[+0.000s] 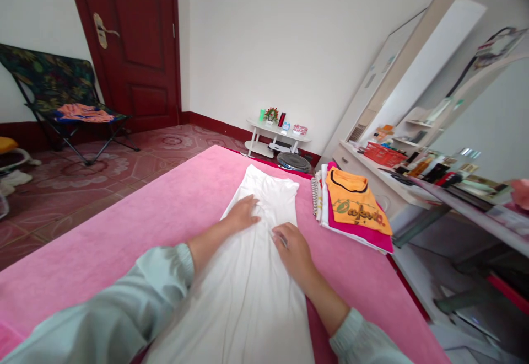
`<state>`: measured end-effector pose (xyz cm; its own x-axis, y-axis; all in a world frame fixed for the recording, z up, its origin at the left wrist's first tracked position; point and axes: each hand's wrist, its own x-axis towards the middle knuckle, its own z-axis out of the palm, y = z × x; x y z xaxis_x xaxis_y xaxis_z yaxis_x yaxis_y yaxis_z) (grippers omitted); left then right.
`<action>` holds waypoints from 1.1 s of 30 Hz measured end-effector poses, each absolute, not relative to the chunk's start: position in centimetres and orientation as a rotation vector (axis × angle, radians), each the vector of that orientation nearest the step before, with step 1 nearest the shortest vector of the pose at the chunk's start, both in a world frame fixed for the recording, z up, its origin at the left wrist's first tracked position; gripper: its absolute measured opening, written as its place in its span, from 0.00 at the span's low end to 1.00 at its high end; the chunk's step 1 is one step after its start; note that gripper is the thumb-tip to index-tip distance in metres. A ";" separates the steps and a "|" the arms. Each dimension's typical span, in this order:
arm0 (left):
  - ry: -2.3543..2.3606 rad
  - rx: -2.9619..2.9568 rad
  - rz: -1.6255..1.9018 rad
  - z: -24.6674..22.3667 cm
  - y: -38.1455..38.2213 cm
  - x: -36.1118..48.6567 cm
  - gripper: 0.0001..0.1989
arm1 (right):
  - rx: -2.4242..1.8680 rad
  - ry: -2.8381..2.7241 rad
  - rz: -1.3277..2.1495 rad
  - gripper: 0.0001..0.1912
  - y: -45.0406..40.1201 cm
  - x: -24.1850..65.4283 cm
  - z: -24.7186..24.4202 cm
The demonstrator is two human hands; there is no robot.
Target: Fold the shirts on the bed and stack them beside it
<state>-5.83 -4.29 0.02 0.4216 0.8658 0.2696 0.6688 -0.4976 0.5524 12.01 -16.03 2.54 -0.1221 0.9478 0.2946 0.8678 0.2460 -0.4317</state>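
A long white garment, perhaps a dress, lies lengthwise on the pink bed cover. It narrows and gathers into creases at its middle, and its lower part spreads toward me. My left hand rests on the left side of the gathered part, thumb and fingers apart on the cloth. On the right side, my right hand has its fingers curled in a pinch on the garment's edge. The garment's near end runs out of view at the bottom.
A stack of folded clothes, an orange shirt on top, sits at the bed's right edge. A dressing table with a red basket and bottles stands on the right. Behind the bed is a small white stand; a folding chair is at left.
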 end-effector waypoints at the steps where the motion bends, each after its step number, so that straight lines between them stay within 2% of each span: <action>1: 1.297 2.298 0.826 -0.1 -5.3 -6.2 0.28 | -1.694 -1.982 0.209 0.09 -16.2 11.4 2.8; 3: 1.288 2.267 0.930 -0.1 -7.1 -6.8 0.20 | -1.811 -1.933 0.209 0.08 -16.2 10.4 3.2; 5: 1.297 2.256 0.966 0.2 -8.6 -7.1 0.13 | -1.926 -1.926 0.212 0.13 -16.1 9.6 3.5; 8: 1.317 2.207 0.978 0.8 -9.7 -7.1 0.10 | -2.043 -1.952 0.203 0.16 -16.0 8.9 3.7; 13: 1.302 2.204 0.903 1.2 -10.2 -6.6 0.11 | -2.024 -1.918 0.210 0.06 -16.4 9.0 3.2; 17: 1.410 2.179 0.956 1.7 -9.7 -5.9 0.20 | -1.984 -1.900 0.230 0.05 -16.4 9.1 2.8; 21: 1.459 2.108 0.848 3.0 -7.2 -4.9 0.28 | -2.048 -1.962 0.189 0.06 -16.4 8.7 3.4; 23: 1.437 2.006 0.808 3.4 -5.6 -4.3 0.27 | -2.123 -2.030 0.192 0.10 -16.8 8.4 4.1; 27: 1.386 1.894 0.816 2.7 -3.2 -3.3 0.15 | -2.202 -2.221 0.258 0.18 -17.8 8.1 5.5; 30: 1.366 1.828 0.877 1.5 -2.7 -3.2 0.12 | -2.201 -2.272 0.256 0.16 -18.4 8.2 5.8; 33: 1.316 1.757 0.937 0.6 -2.6 -3.4 0.15 | -2.177 -2.298 0.260 0.15 -18.8 8.1 6.0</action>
